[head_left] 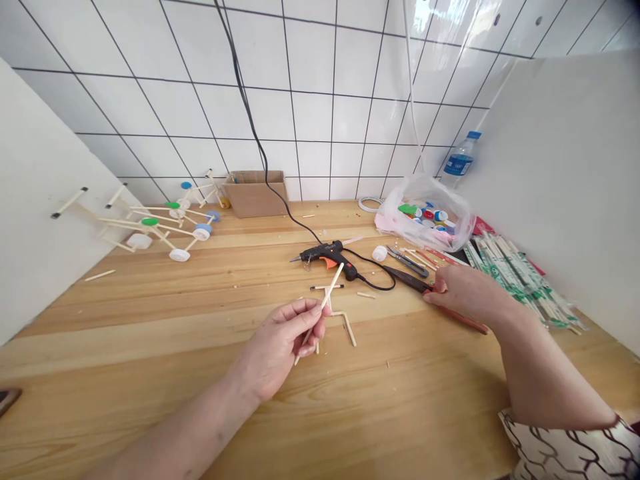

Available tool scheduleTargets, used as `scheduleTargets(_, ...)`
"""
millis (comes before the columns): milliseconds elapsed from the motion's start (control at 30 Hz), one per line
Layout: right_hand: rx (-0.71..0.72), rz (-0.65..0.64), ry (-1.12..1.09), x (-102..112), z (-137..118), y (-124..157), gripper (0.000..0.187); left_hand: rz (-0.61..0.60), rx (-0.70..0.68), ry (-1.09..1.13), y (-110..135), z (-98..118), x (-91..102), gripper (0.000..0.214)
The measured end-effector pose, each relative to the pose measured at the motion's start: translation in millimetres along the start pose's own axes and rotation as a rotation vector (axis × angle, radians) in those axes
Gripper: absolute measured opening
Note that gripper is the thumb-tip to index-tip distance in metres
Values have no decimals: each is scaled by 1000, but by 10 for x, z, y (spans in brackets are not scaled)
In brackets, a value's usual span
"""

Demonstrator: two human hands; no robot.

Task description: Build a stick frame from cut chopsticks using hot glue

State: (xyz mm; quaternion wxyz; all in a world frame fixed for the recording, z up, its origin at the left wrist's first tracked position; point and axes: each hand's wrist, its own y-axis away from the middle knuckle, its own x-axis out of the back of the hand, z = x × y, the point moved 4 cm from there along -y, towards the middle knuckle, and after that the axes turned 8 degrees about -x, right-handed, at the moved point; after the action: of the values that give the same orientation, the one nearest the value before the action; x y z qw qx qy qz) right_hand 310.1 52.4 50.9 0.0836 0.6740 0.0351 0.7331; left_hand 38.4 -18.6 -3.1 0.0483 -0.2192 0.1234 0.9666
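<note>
My left hand (285,343) pinches a thin wooden stick (334,283) that points up and away toward the black and orange glue gun (327,255). Below the stick, a small glued frame of sticks (345,321) lies on the wooden table (150,313). My right hand (463,291) rests on the red-handled pliers (425,287), fingers curled over the handles. A second pair of cutters (407,261) lies just beyond.
Stick-and-bottle-cap models (165,223) stand at the back left beside a cardboard box (256,193). A plastic bag of coloured caps (425,215), a water bottle (460,159) and packs of chopsticks (520,280) sit at the right. White boards wall both sides.
</note>
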Motion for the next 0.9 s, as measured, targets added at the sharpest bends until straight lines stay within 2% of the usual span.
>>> scheduleTargets(333, 24, -91, 64, -26, -51, 65, 17, 11, -14, 75, -10, 61, -6, 24)
scheduleTargets(733, 98, 11, 53, -82, -30, 48, 26, 7, -36, 135, -22, 77, 20, 17)
scheduleTargets(900, 35, 75, 41, 19, -32, 47, 25, 37, -40, 155, -37, 92, 40, 21)
